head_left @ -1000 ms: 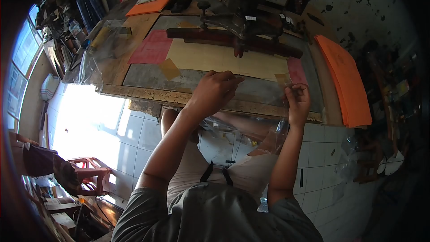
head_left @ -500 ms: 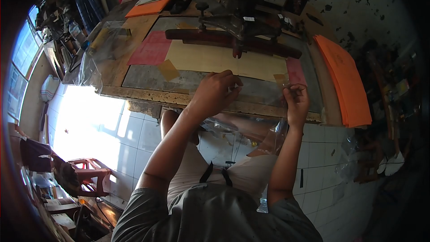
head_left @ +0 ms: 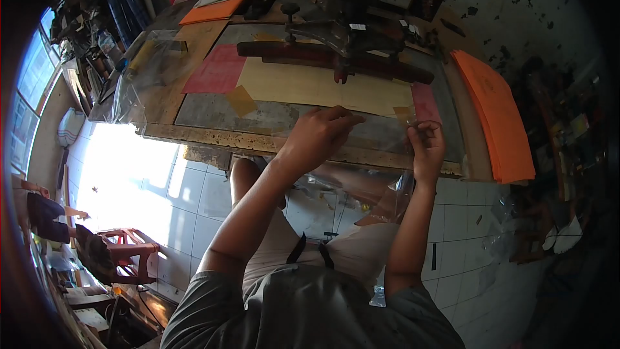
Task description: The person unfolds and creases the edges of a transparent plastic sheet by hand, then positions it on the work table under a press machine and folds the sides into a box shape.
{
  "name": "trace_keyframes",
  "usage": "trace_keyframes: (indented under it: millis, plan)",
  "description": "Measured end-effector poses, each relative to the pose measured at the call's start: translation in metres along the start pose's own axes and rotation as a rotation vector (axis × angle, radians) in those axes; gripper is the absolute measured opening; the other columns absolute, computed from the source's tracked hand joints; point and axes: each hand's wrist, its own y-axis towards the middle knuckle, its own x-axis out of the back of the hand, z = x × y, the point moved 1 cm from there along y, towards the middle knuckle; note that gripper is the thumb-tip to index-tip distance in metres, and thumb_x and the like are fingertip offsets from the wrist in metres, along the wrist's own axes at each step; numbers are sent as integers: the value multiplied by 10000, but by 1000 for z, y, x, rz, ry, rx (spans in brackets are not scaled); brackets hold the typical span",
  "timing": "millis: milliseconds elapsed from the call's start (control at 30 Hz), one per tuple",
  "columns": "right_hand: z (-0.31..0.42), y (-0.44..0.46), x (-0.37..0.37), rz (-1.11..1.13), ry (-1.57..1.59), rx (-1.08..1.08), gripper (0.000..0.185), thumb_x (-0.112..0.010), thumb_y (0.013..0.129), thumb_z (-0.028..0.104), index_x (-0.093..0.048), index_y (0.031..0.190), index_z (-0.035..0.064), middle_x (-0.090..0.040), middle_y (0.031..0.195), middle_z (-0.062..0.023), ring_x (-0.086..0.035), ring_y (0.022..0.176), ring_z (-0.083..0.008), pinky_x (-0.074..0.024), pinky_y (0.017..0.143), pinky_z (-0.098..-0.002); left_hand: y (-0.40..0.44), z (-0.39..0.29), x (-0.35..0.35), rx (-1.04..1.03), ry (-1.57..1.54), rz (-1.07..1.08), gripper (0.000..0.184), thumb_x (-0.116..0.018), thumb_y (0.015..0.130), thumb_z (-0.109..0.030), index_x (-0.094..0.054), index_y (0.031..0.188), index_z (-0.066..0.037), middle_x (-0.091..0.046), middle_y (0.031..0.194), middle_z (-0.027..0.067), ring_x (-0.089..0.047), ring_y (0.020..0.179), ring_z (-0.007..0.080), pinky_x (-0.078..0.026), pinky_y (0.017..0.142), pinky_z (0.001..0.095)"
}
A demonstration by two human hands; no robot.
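Observation:
My right hand (head_left: pixel 425 147) pinches the edge of a clear plastic sheet (head_left: pixel 387 184) at the right part of the bench front. The sheet hangs down over the wooden edge in front of my legs. My left hand (head_left: pixel 325 132) is over the front of the bench, fingers stretched to the right, with nothing visible in them. Beyond my hands lies a long cream-yellow panel (head_left: pixel 323 84) between a pink sheet (head_left: pixel 215 68) and a smaller pink piece (head_left: pixel 425 102). Brown tape pieces (head_left: pixel 241 101) lie at its corners. A dark red bar (head_left: pixel 336 64) on a metal clamp stands over the panel.
Orange sheets (head_left: pixel 494 116) are stacked at the bench's right side. More clear plastic (head_left: pixel 139 94) drapes over the left corner. An orange pad (head_left: pixel 216 6) with a cloth on it lies behind. A red stool (head_left: pixel 129 255) and another person's hand (head_left: pixel 76 212) are at lower left.
My left hand has moved slightly right and its fingers have straightened. My right hand holds nearly still. At far left, another person's arm and hand have come into view.

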Motion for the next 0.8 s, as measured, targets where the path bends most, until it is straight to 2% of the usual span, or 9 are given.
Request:
trace_keyframes:
  millis: [200,400,700,800]
  plan:
    - [0,0,-2,23,10,-10,191,-710,978,28,-553,1085,47,-658,1047,-51,-621,865,-107,-529,729,-274,-4,5,-1,21,35,42,312,-713,837,-53,-778,1138,-101,-710,999,79,-697,891,306,-567,799,435]
    - [2,0,-2,21,-2,13,203,-724,970,20,-555,1081,43,-688,1014,-40,-638,824,-78,-531,700,-246,-2,4,-5,131,-17,56,223,-696,949,-124,-778,1155,-101,-690,957,103,-708,796,293,-562,749,432]
    - [1,0,-3,28,15,14,199,-724,974,29,-558,1084,45,-700,1010,-45,-651,845,-76,-534,704,-242,-2,5,-6,137,-7,80,140,-739,928,-184,-775,1005,-73,-683,940,82,-708,803,300,-551,736,432]
    - [-1,0,-1,46,17,25,200,-725,974,30,-558,1083,46,-702,1015,-49,-655,857,-79,-537,711,-243,-3,3,-8,134,15,79,126,-738,924,-173,-763,1002,-79,-685,944,67,-708,810,298,-548,738,431]
